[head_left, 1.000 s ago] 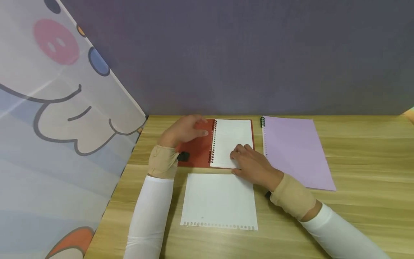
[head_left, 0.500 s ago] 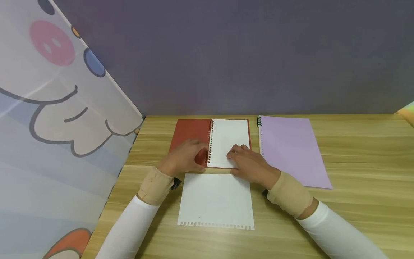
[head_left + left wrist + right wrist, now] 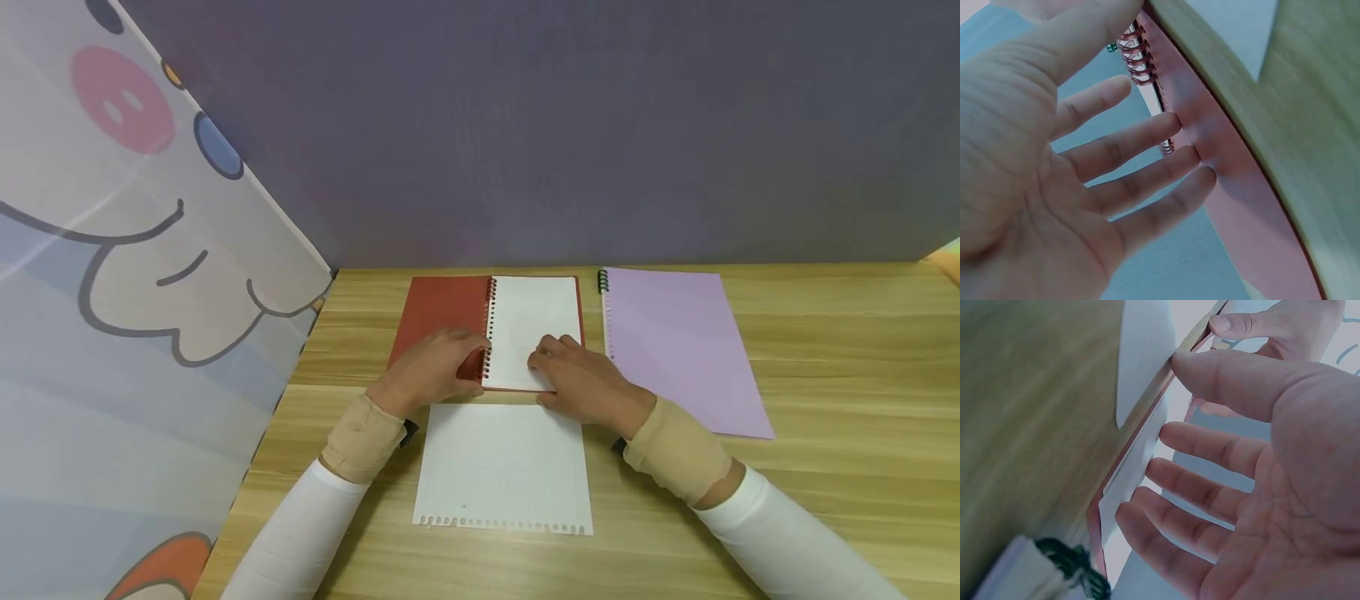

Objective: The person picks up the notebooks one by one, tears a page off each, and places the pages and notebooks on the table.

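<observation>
A spiral notebook lies spread out in the head view, with its red cover (image 3: 442, 308) on the left and a white page (image 3: 532, 321) on the right. Between them runs a red coil (image 3: 1138, 59), large in the left wrist view. My left hand (image 3: 427, 371) rests its extended fingertips on the red cover, beside the coil's near end, thumb by the bottom edge. On the page's lower right part rest the fingertips of my right hand (image 3: 585, 379), gently bent and spread; its thumb lies at the near edge. Neither hand grips anything.
A loose white sheet (image 3: 502, 467) with torn punched holes along its near side lies in front of the notebook. To the right is a purple notebook (image 3: 675, 342) with a dark green coil (image 3: 1075, 562). A grey panel (image 3: 555, 133) stands behind the wooden table (image 3: 847, 375).
My left hand has come down from the far part of the red cover to the coil's near end, and its fingers now touch the cover. The right hand has stayed in place.
</observation>
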`<act>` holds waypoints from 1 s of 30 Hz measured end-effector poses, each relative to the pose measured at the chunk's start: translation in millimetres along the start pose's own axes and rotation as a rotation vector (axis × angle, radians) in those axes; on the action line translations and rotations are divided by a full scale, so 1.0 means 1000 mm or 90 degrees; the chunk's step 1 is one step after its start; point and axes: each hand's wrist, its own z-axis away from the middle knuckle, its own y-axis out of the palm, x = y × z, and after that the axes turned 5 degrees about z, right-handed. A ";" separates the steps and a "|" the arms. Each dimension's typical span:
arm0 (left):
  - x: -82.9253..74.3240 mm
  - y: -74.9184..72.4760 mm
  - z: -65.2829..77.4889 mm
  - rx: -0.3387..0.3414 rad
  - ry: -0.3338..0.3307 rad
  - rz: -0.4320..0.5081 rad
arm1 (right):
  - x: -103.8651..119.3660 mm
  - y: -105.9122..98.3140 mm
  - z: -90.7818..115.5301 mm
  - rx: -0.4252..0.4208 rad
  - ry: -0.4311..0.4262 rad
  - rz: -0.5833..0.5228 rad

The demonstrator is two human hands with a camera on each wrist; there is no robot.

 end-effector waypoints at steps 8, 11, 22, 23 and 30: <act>-0.004 -0.002 -0.001 -0.004 0.013 0.001 | 0.000 0.000 0.002 -0.012 -0.001 0.010; -0.004 -0.002 -0.001 -0.007 0.020 -0.007 | 0.000 0.001 0.002 -0.015 -0.002 0.013; -0.006 0.000 -0.001 0.005 0.026 -0.021 | -0.001 0.002 0.001 -0.009 -0.010 0.014; -0.006 0.000 -0.002 0.007 0.025 -0.025 | -0.001 0.001 0.001 -0.008 -0.011 0.014; -0.008 0.000 -0.002 -0.006 0.004 -0.010 | -0.002 0.001 0.000 -0.019 -0.018 0.010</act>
